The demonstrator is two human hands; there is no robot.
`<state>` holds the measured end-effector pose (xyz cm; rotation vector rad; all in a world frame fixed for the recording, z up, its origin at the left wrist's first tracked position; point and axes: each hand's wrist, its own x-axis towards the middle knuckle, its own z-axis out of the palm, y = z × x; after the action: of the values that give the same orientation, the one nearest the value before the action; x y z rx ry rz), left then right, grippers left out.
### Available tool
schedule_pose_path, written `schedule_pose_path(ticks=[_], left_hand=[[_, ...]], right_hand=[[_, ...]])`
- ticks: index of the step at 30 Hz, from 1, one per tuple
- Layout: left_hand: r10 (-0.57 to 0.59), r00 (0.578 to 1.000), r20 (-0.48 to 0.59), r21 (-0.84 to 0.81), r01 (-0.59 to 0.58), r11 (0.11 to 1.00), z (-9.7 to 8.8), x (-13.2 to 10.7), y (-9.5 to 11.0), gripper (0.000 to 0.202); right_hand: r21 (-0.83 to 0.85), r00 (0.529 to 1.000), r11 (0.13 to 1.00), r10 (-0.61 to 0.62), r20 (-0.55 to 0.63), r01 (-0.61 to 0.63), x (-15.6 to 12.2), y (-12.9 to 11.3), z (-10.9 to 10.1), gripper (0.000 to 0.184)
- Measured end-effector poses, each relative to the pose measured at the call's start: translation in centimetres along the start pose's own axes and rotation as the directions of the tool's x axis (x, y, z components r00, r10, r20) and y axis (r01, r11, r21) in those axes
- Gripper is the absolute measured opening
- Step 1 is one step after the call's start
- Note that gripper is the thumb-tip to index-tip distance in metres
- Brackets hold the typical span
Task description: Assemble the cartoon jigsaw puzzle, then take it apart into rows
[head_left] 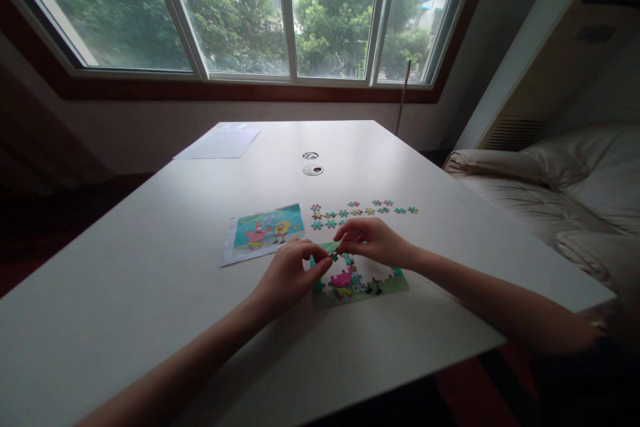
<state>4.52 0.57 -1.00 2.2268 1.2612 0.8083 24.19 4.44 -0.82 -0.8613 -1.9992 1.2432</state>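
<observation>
A partly assembled cartoon jigsaw puzzle lies on the white table in front of me. My left hand rests at its left edge, fingers curled in a pinch by a small green puzzle piece. My right hand hovers over the puzzle's top edge, fingertips pinched at the same piece. Whether both hands grip it or one only touches it is unclear. Several loose pieces lie in rows just beyond my right hand. A printed reference picture lies to the left of the puzzle.
A sheet of paper lies at the table's far left. Two round cable grommets sit mid-table. A cushioned sofa stands to the right. Windows run along the far wall. The table's near edge is close to my arms.
</observation>
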Motion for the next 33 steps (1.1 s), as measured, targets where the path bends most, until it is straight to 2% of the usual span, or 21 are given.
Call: schedule_pose_path(ticks=[6, 14, 19, 26, 33], left_hand=[[-0.064, 0.997, -0.035, -0.086, 0.06, 0.994, -0.07, 0.1, -0.37, 0.016], [-0.087, 0.996, -0.016, -0.122, 0.084, 0.989, -0.08, 0.22, -0.46, 0.018], [-0.103, 0.995, -0.015, -0.141, 0.1, 0.985, -0.16, 0.3, -0.5, 0.019], [-0.129, 0.989, -0.076, -0.17, 0.115, 0.979, -0.26, 0.32, -0.87, 0.021], [-0.131, 0.988, -0.083, -0.205, 0.111, 0.972, -0.05, 0.44, -0.87, 0.024]], right_hand=[[0.0, 0.984, 1.0, 0.002, -0.177, -0.002, 0.29, 0.47, -0.19, 0.019], [0.009, 0.998, 1.0, -0.018, -0.064, 0.019, 0.03, 0.19, 0.23, 0.025], [-0.028, 0.998, 0.999, -0.046, -0.045, 0.045, -0.03, 0.34, 0.11, 0.025], [-0.102, 0.996, 0.991, -0.087, -0.037, 0.083, -0.01, 0.67, -0.29, 0.021], [-0.211, 0.993, 0.971, -0.114, 0.02, 0.116, -0.06, 0.42, -0.14, 0.019]])
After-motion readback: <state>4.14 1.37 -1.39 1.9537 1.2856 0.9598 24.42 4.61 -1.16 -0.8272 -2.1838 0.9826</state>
